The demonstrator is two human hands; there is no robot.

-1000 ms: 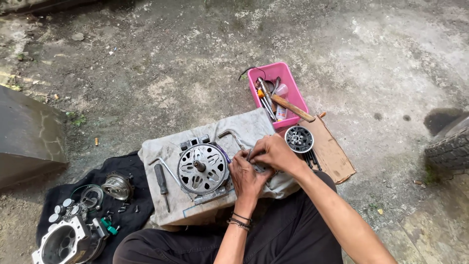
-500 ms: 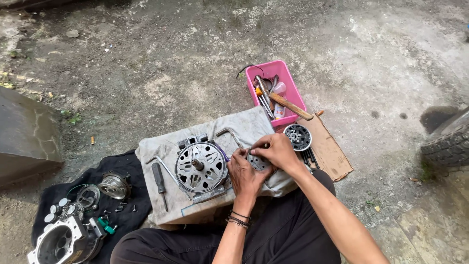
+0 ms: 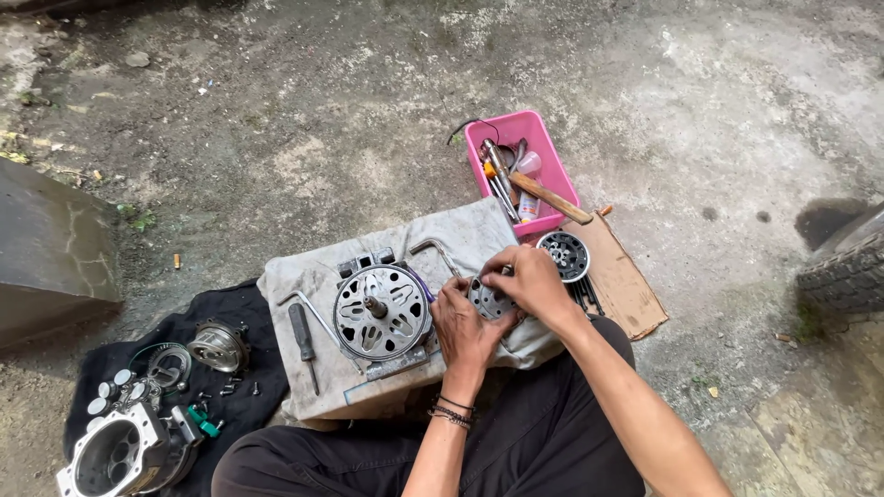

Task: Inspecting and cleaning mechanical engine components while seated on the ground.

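Both hands, left hand (image 3: 463, 324) and right hand (image 3: 523, 281), grip small round perforated metal part (image 3: 488, 300), fingers closed around its rim, just right of large round silver slotted disc (image 3: 381, 311) on grey cloth (image 3: 313, 276). Risk: part may slip from grip, drop off cloth edge near disc onto ground. Part's flat face looks tilted upward; no clear long axis, mostly hidden.

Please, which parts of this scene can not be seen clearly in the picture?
- Small round metal part, head view: mostly covered by the left hand and right hand.
- Tyre: cut off by the right edge.
- Tools in the pink tray: overlapping, too small to identify.
- Engine casing: cut by the bottom edge.
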